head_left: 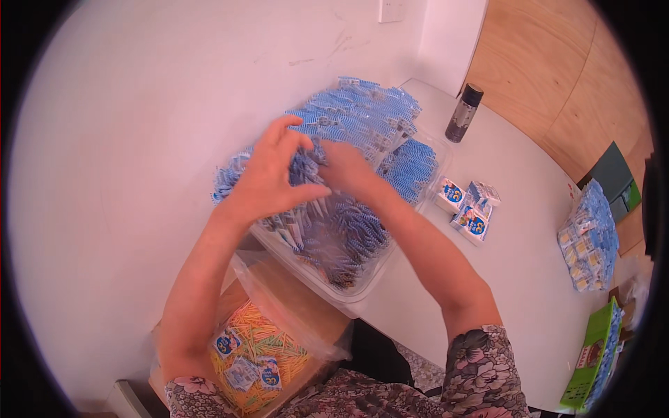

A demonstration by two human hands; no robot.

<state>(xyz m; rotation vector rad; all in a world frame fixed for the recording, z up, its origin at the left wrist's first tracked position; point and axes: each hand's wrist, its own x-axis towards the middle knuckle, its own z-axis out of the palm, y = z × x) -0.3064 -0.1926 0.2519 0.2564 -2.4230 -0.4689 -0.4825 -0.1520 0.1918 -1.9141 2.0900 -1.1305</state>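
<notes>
Left head-worn fisheye, looking down over the table (519, 279), fingers (280, 125) near

A pale, smooth surface (519, 279) fills the middle and right of the frame, its edge bowing outward at the upper right. A clear plastic tub (357, 295) rests on it near the centre. Over toward the upper right I see a dark spray can (465, 113) standing upright; below it, small white-and-blue boxes (472, 221) sit clustered. A blue-and-white heap of packets (589, 244) sits at the far right.
</notes>
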